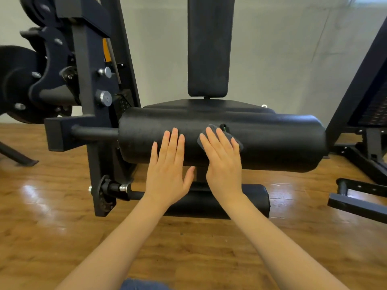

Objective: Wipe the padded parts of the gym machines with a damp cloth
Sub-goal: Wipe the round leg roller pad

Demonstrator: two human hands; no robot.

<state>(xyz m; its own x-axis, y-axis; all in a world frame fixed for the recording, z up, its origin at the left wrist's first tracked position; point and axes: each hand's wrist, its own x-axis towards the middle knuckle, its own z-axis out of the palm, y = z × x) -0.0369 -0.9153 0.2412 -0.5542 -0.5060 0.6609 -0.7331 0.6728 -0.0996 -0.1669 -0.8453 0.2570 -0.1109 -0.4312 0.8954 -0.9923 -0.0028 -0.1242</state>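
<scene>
Two flat hands rest on the big black roller pad [261, 141] in the middle of the frame. My right hand [223, 164] presses the gray cloth [211, 130] with straight fingers. My left hand [167, 166] lies open beside it.

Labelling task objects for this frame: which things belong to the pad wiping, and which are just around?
In the job:
- right hand, flat on the grey cloth
- left hand, flat on the large roller pad
- lower roller pad
- seat pad
- back pad

Just around:
- steel frame
- neighbouring machine
- wooden floor
</scene>
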